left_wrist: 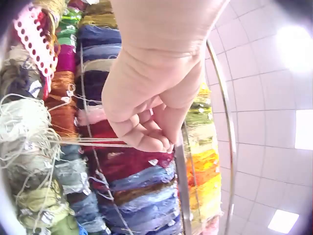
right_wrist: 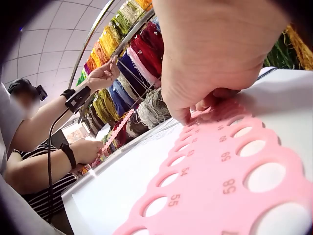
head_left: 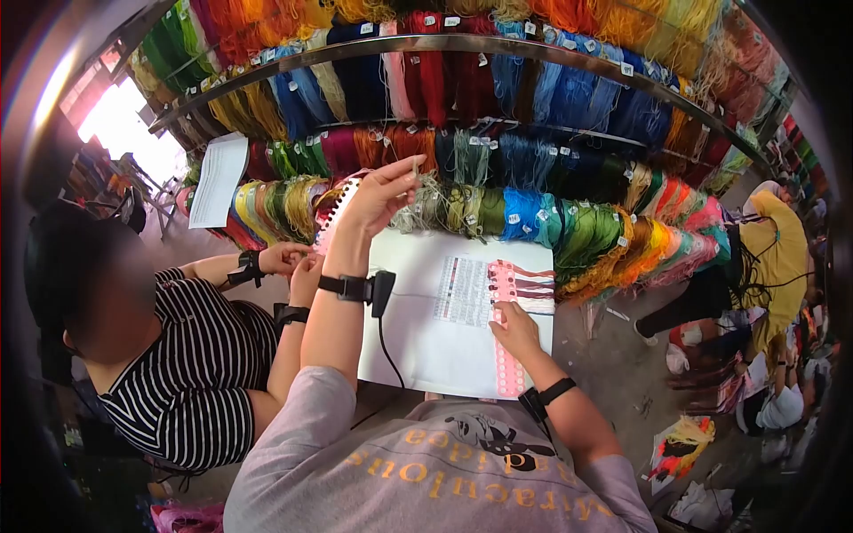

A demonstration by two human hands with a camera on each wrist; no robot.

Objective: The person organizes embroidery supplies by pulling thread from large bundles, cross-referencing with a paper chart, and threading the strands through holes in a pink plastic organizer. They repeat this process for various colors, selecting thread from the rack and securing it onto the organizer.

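Up by the hanging skeins [head_left: 498, 169], the left hand [head_left: 382, 191] pinches a pale thread [left_wrist: 93, 142] in closed fingers. The right hand [head_left: 514, 329] presses bent fingers on the pink card [head_left: 508, 373] at the right edge of the white worktop [head_left: 418, 346]; whether they grip anything is unclear.

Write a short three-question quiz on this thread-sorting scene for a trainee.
1. True or false: the left hand pinches pale thread strands stretched toward the hanging skeins.
2. The right hand rests on: A) a pink numbered hole card; B) scissors; C) a phone.
3. Fill in: that card lies on a ___ sheet.
Key: 1 true; 2 A; 3 white.
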